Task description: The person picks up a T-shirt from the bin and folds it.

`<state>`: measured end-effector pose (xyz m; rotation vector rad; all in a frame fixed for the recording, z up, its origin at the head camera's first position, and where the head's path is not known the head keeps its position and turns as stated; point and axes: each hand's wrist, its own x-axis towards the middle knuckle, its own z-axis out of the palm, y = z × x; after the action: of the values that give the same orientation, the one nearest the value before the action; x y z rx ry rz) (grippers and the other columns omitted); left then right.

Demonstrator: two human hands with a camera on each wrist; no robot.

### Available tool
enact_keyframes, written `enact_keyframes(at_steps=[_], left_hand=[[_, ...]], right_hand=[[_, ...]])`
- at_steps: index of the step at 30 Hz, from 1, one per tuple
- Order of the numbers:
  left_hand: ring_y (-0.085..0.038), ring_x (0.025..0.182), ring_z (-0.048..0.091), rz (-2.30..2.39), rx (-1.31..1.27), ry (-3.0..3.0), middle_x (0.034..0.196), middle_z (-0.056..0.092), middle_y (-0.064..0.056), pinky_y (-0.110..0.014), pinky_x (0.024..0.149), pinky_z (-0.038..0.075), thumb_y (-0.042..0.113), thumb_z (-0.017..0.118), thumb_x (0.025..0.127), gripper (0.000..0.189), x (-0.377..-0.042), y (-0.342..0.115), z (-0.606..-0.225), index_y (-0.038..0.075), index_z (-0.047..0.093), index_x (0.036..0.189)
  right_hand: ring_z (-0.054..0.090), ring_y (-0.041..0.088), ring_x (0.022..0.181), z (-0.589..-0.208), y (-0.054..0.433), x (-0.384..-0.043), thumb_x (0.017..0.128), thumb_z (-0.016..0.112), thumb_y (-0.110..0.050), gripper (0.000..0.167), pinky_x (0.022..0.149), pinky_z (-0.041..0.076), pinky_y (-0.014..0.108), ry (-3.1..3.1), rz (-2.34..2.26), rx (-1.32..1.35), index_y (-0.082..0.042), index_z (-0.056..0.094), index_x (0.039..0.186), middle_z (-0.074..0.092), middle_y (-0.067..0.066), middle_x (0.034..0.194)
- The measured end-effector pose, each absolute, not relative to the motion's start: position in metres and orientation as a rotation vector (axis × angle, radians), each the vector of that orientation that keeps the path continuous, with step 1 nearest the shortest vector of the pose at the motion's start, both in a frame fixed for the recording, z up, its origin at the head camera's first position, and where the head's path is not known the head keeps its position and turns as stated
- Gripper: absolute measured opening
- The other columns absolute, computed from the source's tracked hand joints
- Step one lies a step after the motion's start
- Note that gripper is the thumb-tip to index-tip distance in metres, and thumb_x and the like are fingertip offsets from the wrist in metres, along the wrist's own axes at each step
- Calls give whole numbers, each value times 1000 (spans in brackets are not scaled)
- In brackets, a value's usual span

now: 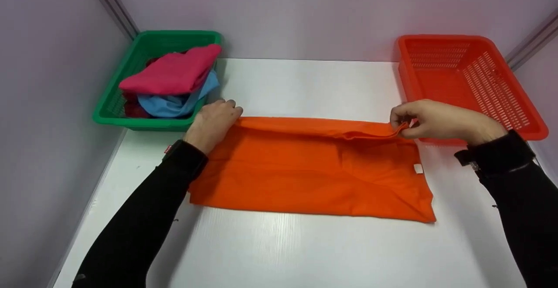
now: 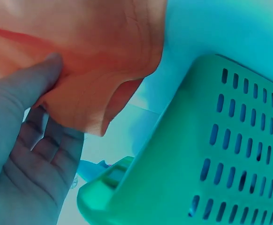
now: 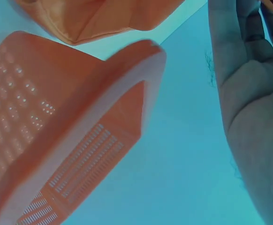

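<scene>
An orange T-shirt (image 1: 279, 179) lies folded into a long strip on the white table, its far edge raised. My left hand (image 1: 214, 122) pinches its far left corner. In the left wrist view the thumb (image 2: 42, 77) presses on the cloth and the fingers are below it, beside a stitched, open sleeve-like end (image 2: 96, 105). At the far right corner my right hand (image 1: 429, 120) pinches a folded-over edge between thumb and fingers. A small white label (image 1: 418, 168) shows on the shirt's right side. In the right wrist view most of the right fingertips are out of frame.
A green basket (image 1: 115, 120) at the back left holds a pink cloth (image 1: 174, 72), a light blue cloth (image 1: 168, 105) and dark red fabric. At the back right stands a red basket (image 1: 462, 39), close behind the right hand. Walls (image 1: 305, 18) border the table.
</scene>
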<state>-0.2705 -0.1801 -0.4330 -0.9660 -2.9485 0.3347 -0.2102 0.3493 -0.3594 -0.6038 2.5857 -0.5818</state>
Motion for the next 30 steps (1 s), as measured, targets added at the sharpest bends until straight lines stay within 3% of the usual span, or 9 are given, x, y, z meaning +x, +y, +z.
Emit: enact_keyframes(at_steps=[12,20,25,28,30], left_hand=[[-36,92,76,368,-1020,-2928,102,78,-20,-45,84,74,-11,75,106,20,-243,-180,-425,1,82,120],[-32,88,72,319,-1054,-2986,103,79,-18,-43,85,73,-10,75,108,21,-235,-184,-437,4,84,119],[-30,86,75,374,-1078,-3003,100,82,-16,-43,82,73,-11,74,107,26,-230,-185,-437,10,86,116],[-27,79,73,440,-1081,-3046,91,82,-12,-41,76,71,1,83,106,13,-226,-184,-427,13,85,112],[-26,75,73,444,-1083,-3081,87,81,-11,-41,72,70,13,87,107,5,-225,-182,-418,13,85,111]], right_hand=[[69,14,98,-366,337,-185,104,80,4,29,86,63,23,2458,-521,-669,-24,73,103,71,-7,100],[62,14,91,-385,329,-173,101,79,8,30,73,55,25,2375,-437,-591,-20,70,98,64,-6,92],[58,14,89,-393,324,-168,105,90,-18,19,73,49,28,2342,-299,-538,-19,72,100,62,-6,90],[55,13,83,-395,319,-167,109,86,-41,27,72,44,30,2343,-273,-510,-19,73,99,56,-7,84],[53,13,78,-394,316,-168,111,82,-47,31,70,42,30,2369,-279,-511,-19,73,100,55,-8,81]])
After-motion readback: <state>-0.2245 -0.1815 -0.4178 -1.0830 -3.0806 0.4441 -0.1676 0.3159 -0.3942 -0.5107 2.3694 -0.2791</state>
